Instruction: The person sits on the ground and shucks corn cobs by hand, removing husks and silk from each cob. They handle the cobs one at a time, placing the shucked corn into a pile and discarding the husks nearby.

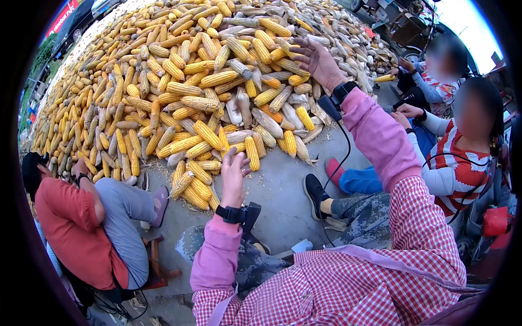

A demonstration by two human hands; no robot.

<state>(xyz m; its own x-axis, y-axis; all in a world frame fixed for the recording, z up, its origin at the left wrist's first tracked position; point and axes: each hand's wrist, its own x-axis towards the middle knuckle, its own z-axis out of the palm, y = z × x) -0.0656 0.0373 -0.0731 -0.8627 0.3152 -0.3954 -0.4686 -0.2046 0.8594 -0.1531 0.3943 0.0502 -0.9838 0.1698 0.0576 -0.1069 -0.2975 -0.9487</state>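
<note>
A large heap of husked yellow corn cobs (pixel 212 78) fills the ground before me. My left hand (pixel 233 177) is at the heap's near edge, fingers apart and holding nothing. Just right of its fingertips lies a bright yellow cob (pixel 252 153). Farther forward and to the right, my right hand (pixel 320 64) reaches over the heap with spread fingers and nothing visible in its grasp. Cobs lie beside its fingers; whether they touch cannot be told. Pale unhusked ears (pixel 267 122) are mixed in below that hand. Both wrists wear black straps with small devices.
At left, a person in a red shirt (pixel 77 220) sits on a low wooden stool (pixel 157 261). Two people sit at right, one in a striped top (pixel 442 167). A black cable (pixel 346 153) hangs from my right wrist. Grey concrete (pixel 281 195) lies between my feet and the heap.
</note>
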